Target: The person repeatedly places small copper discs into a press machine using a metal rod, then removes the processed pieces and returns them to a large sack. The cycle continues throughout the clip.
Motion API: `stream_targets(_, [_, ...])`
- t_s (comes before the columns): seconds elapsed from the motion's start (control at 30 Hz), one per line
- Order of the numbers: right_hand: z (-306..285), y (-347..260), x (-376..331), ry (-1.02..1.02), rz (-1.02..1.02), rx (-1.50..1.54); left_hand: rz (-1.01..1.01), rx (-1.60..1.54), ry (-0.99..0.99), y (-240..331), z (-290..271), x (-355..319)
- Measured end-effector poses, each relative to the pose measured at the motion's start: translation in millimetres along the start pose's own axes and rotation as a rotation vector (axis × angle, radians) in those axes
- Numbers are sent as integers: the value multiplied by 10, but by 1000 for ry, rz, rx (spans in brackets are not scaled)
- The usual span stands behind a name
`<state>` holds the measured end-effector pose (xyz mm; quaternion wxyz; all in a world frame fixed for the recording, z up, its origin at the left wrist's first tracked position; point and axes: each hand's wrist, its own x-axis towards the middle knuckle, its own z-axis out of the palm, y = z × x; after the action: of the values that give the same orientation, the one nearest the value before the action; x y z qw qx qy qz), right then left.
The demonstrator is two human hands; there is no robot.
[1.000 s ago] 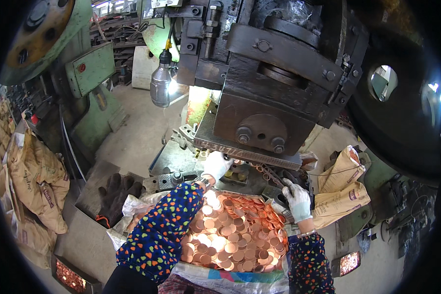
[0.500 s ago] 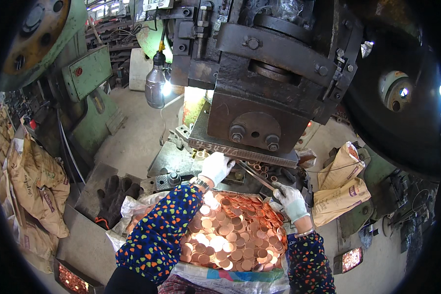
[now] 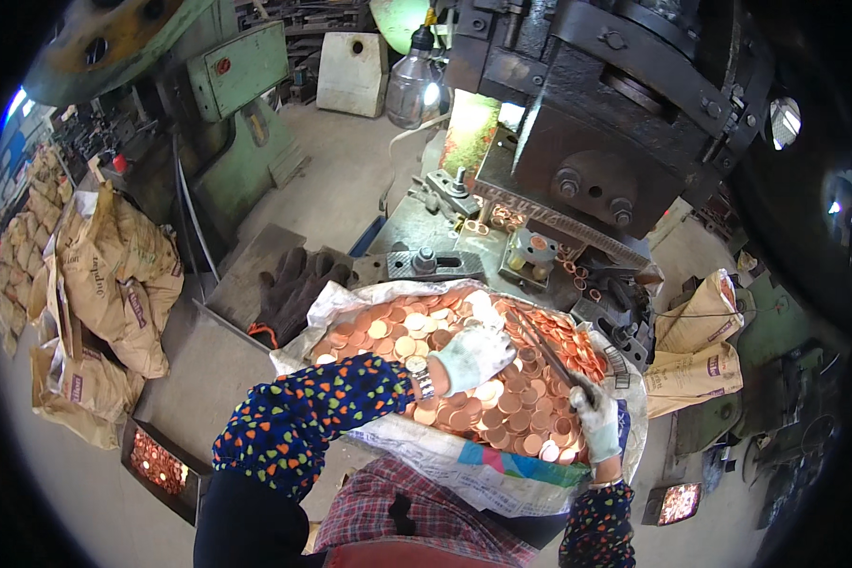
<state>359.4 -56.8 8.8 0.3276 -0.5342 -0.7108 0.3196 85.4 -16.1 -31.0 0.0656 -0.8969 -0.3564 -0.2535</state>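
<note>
My left hand [image 3: 476, 361], in a white glove, rests low over a heap of copper discs [image 3: 516, 417]. Its fingers are bent together against the discs, and whatever they hold is hidden. Long metal tongs [image 3: 547, 352] are gripped in my gloved right hand [image 3: 596, 423], at the heap's right side, with their tips pointing up and left over the discs. The heap lies on an opened white sack [image 3: 426, 466] in front of me. Just beyond it, a small die block [image 3: 528, 257] stands on the press bed, a reddish round piece on its top.
The dark press ram [image 3: 587, 175] hangs over the bed. Copper rings [image 3: 509, 217] lie around the die. Dark gloves [image 3: 298, 289] are left of the heap. Paper sacks stand at left [image 3: 114, 275] and right [image 3: 701, 331]. A lamp [image 3: 412, 87] hangs beside the press.
My left hand has drawn back from beneath the ram to the discs. My right hand has pulled the tongs back from the die area, over the heap. The view has turned left.
</note>
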Motion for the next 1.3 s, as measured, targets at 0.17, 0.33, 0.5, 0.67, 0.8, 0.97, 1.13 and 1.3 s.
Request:
stream_targets(0.17, [192,123,-153,40,-31,14,-61,-80,-5,-45,51,14])
stream_targets(0.33, [186,135,-186,48,10,-18,-127,-122,-89,-133,127,70])
stream_targets(0.5, [189,121,-230,82,-39,32,-83,-65,-204,-200,81,170])
stream_targets(0.67, [177,124,-217,69,-24,21,-96,16,-326,-213,-88,227])
stream_targets(0.8, [162,121,-202,29,137,135,-150,26,-366,-227,-127,229])
stream_targets(0.97, [159,106,-202,10,131,170,-315,-226,-428,-293,-104,229])
stream_targets(1.13, [135,105,-207,0,89,96,-470,-409,-460,-383,-191,160])
stream_targets(1.3, [72,70,-201,-53,216,217,-483,-537,-467,-470,-310,140])
